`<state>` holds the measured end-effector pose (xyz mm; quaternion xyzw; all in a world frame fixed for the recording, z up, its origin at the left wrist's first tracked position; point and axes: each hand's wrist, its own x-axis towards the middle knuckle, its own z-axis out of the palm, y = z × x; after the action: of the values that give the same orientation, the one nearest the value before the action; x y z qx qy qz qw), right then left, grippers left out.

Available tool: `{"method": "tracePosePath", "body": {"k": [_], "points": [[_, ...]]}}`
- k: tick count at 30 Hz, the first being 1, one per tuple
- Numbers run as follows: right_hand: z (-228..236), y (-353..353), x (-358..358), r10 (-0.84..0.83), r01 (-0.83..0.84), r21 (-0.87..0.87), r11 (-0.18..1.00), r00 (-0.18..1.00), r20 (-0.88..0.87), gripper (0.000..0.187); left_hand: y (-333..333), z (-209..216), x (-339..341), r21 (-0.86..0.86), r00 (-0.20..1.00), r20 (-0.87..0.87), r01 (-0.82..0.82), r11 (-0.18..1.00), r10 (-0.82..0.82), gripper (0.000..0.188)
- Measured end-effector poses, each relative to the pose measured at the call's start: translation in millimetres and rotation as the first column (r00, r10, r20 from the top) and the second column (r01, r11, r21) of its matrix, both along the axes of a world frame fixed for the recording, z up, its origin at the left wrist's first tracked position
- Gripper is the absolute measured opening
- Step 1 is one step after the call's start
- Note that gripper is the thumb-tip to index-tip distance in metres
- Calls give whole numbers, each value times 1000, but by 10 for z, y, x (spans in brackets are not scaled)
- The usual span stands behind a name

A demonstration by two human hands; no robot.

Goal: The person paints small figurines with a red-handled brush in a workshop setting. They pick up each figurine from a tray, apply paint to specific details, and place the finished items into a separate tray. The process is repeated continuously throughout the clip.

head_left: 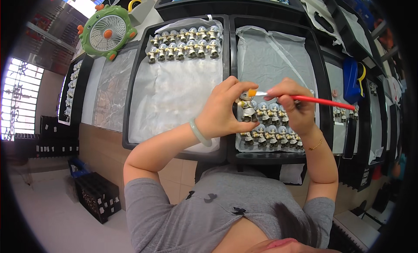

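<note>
Between the thumb and fingers of my left hand is a small white-haired figurine, held upright by its head and feet. My right hand grips a red-handled paintbrush, its orange bristles against or close beside the figurine's head; contact cannot be made out. Both hands are above the right black tray, where more such figurines lie in rows on a pale liner, partly hidden by my right hand. To the left, a second black tray carries two rows of figurines at its far end.
A green animal-shaped fan stands at the far left. Across the back is a black tray of blue and white pieces. On the right are a blue object and more trays. Black crates sit on the floor at left.
</note>
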<state>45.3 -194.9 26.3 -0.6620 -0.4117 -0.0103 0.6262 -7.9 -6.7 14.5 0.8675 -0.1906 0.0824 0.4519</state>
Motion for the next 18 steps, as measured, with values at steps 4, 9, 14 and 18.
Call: {"method": "tracePosePath", "body": {"k": [4, 9, 14, 18], "points": [[-67, -5, 6, -76, 78, -143, 987, 997, 17, 9, -9, -25, 17, 153, 998, 47, -35, 988, 28, 58], [-12, 78, -40, 105, -30, -289, 957, 963, 249, 9, 5, -27, 1, 228, 999, -13, -27, 973, 31, 57], [-98, -101, 197, -281, 266, -143, 953, 955, -96, 22, 92, -127, 144, 115, 999, -21, -23, 993, 25, 57], [-78, -166, 317, -327, 329, -38, 944, 910, -256, 27, 160, 29, 150, -28, 991, 71, -112, 993, 113, 60]]}}
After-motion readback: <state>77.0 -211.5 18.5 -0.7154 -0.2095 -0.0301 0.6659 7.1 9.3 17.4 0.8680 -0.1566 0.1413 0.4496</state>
